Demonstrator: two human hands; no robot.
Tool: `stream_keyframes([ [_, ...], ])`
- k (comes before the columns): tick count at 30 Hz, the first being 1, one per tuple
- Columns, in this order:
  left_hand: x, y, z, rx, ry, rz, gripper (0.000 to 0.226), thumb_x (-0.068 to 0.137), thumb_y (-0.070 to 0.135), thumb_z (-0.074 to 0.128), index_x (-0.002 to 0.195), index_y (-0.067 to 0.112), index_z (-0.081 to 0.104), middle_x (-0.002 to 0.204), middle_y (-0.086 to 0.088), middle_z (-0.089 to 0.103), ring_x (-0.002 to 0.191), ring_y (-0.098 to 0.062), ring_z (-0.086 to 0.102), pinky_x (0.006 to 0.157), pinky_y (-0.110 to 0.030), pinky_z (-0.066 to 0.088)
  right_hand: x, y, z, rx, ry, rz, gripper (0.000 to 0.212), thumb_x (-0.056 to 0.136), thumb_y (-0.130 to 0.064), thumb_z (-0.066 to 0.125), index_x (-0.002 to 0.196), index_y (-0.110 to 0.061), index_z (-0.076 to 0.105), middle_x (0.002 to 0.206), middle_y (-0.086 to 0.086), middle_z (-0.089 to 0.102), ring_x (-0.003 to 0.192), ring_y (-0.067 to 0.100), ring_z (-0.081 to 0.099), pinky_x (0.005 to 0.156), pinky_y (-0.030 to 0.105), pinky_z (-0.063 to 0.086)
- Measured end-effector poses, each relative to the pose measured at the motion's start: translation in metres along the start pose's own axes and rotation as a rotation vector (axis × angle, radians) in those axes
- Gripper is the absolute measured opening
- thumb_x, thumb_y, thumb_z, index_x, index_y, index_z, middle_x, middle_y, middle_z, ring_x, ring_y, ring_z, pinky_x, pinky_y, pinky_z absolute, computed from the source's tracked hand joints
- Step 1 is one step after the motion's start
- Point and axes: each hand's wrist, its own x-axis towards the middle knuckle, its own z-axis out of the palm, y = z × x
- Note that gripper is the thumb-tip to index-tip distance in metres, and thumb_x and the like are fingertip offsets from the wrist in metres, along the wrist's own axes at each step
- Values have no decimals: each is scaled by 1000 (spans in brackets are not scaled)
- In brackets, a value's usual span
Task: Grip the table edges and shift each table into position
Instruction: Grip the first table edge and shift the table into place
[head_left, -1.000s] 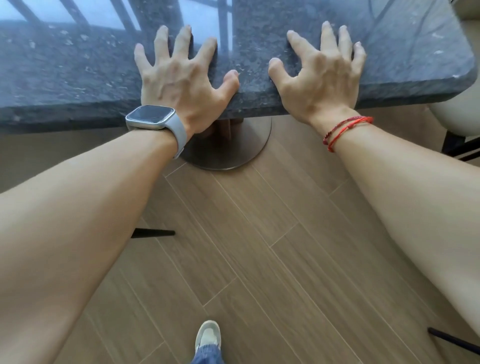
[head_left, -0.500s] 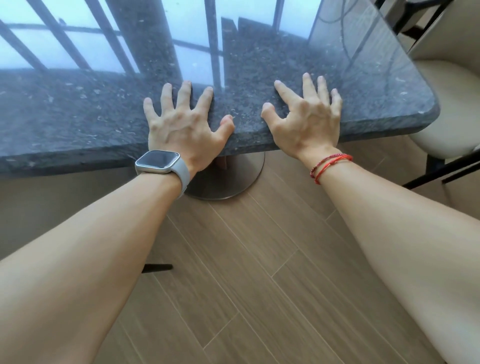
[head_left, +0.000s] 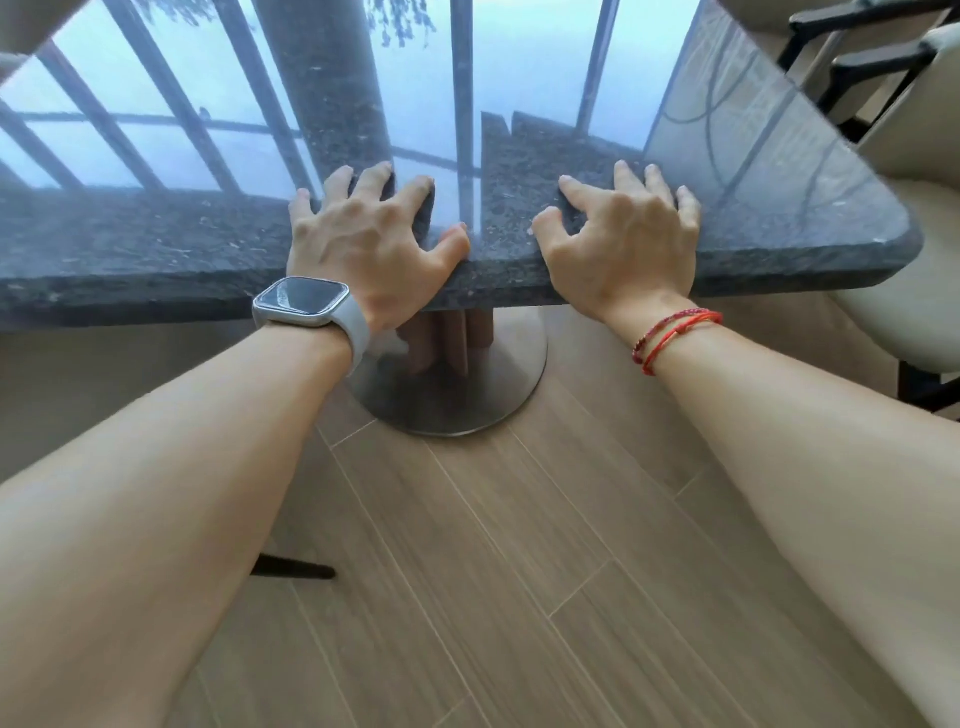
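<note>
Table (head_left: 156, 244): dark speckled stone top with a rounded corner at right, polished, reflecting window bars and sky. It fills the upper part of the view, its near edge running across in front of the person. It stands on a brown post (head_left: 447, 338) set in a round metal base (head_left: 452, 400).

Left hand (head_left: 363, 244): on the near edge, just left of centre. Its fingers (head_left: 374, 179) are spread and bent, tips pressed onto the top, thumb lying along the rim and the heel of the hand over the edge, gripping the table. There is a watch (head_left: 304, 302) with a pale strap on the wrist.

Right hand (head_left: 623, 244): on the same edge, just beside the left hand but not touching it. It grips the table the same way, fingers arched and spread. There is a red cord bracelet (head_left: 672, 338) on the wrist.

Floor (head_left: 519, 571): wood-look planks. A dark leg end (head_left: 296, 570) lies on it at lower left.

Chair (head_left: 909, 312): cream seat on a black frame, near the table's right corner.
</note>
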Motion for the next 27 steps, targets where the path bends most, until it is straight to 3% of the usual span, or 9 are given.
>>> stream_keyframes([
  [22, 6, 9, 0, -36, -1, -30, 69, 87, 71, 33, 141, 33, 55, 158, -5, 45, 148, -31, 34, 117, -59, 22, 12, 10, 1, 4, -19, -48, 52, 88, -52, 39, 123, -31, 70, 142, 20, 57, 142, 43, 39, 119, 57, 22],
  [27, 7, 12, 0, -31, 3, -23, 67, 89, 70, 34, 139, 31, 56, 158, -5, 46, 147, -31, 35, 117, -60, 22, 12, 12, -2, 22, -13, -46, 51, 88, -51, 42, 125, -29, 70, 148, 22, 51, 144, 42, 37, 120, 56, 21],
])
